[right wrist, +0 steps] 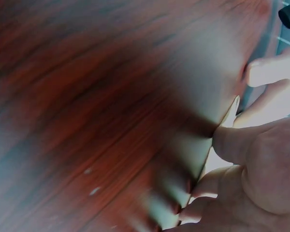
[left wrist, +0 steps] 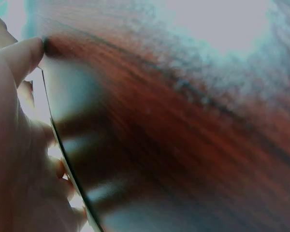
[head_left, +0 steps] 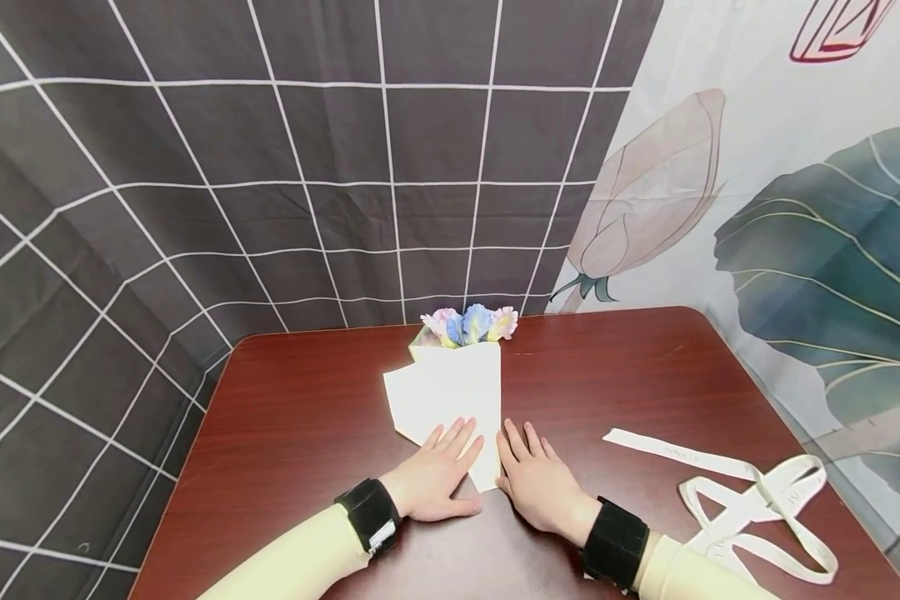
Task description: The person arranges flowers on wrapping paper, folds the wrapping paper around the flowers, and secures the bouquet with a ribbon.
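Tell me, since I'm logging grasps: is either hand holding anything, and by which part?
Nothing is gripped. The left hand lies flat on the white paper wrap's lower end; the right hand rests beside its edge.

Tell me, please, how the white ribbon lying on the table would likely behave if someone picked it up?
The ribbon is probably floppy: it lies in loose flat loops on the table. It looks thin, so likely very light and apt to trail or tangle.
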Demonstrator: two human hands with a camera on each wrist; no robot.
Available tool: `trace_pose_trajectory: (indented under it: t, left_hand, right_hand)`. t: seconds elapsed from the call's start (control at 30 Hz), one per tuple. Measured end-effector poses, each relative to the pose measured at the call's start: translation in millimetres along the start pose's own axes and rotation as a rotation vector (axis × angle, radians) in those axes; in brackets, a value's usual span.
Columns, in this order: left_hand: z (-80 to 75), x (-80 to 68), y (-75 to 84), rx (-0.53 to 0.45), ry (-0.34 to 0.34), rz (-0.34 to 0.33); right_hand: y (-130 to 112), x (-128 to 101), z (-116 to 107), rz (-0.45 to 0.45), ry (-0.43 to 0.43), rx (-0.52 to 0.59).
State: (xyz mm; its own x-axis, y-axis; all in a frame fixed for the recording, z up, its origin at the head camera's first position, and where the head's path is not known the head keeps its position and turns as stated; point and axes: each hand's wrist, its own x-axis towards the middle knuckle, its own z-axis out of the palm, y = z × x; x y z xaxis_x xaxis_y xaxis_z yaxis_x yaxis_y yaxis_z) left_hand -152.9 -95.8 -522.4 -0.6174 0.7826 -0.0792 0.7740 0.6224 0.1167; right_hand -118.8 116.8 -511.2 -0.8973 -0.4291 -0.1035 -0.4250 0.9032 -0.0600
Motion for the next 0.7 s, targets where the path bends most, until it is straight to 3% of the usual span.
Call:
trace_pose_trajectory:
  t: [0.27, 0.5, 0.7]
  left_hand:
    - [1.9, 0.4, -0.4, 0.007, 0.007, 0.000]
    - [1.5, 0.2, 0.0, 0.016, 0.025, 0.006]
    - [0.7, -0.2, 1.1, 0.016, 0.017, 0.007]
  right_hand:
    - [-16, -12, -1, -0.029, -0.008, -0.133]
    - [-25, -31, 5, -0.144, 0.103, -0.305]
    - [-25, -42, -2, -0.188, 0.097, -0.314]
